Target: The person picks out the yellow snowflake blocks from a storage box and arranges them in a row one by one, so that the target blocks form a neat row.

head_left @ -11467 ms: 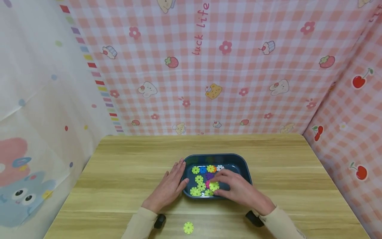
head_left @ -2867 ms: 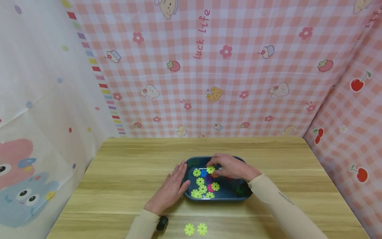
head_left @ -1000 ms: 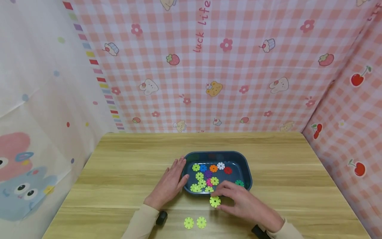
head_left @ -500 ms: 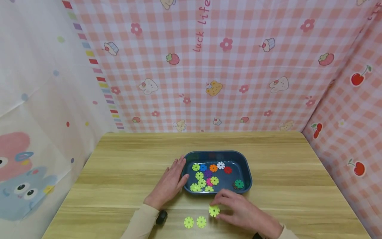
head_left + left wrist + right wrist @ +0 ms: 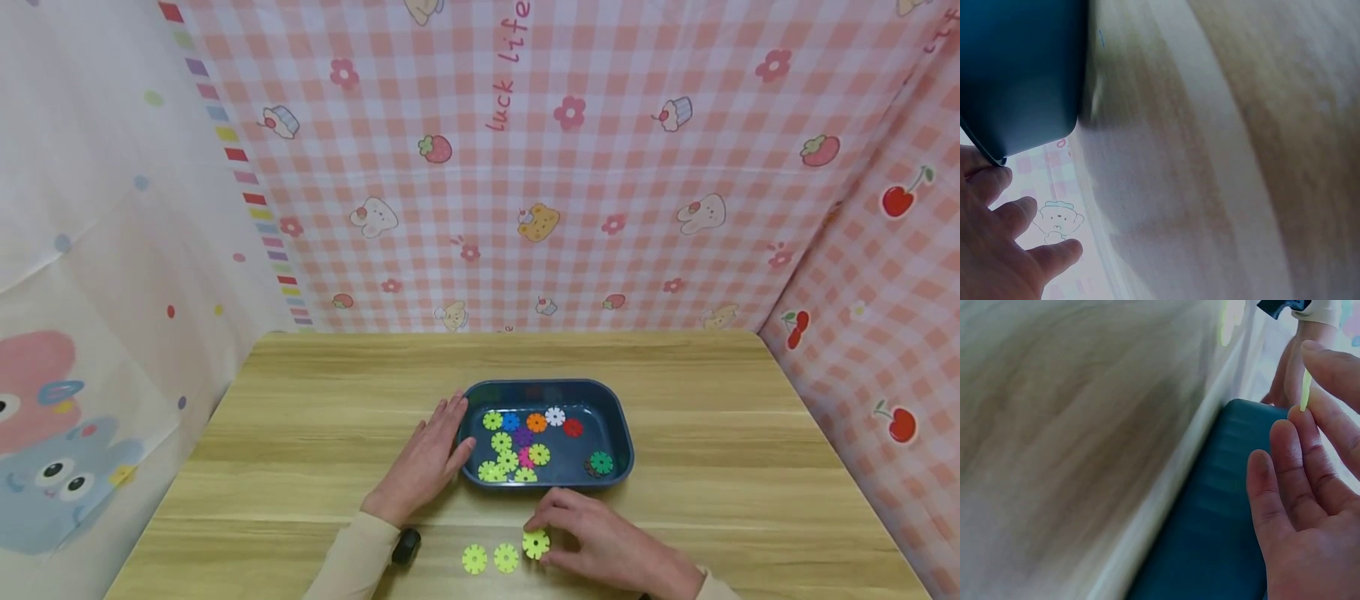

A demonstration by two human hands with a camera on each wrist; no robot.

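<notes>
My right hand pinches a yellow-green notched plastic disc between thumb and fingers, in front of the tray; the right wrist view shows that disc edge-on. Just left of it, two like discs lie side by side on the table, the nearer-to-hand disc and the outer disc. My left hand rests with straight fingers against the left end of the dark blue tray. In the left wrist view its fingers touch the tray's rim.
Inside the tray lie several yellow-green discs, a blue disc, an orange disc, a white disc, a red disc and a green disc overlapping a brown one. A pink checked cloth hangs behind the wooden table.
The right hand has carried a yellow-green disc from the tray toward the front, beside the two on the table. A second disc joined the first there earlier. The left hand stays at the tray.
</notes>
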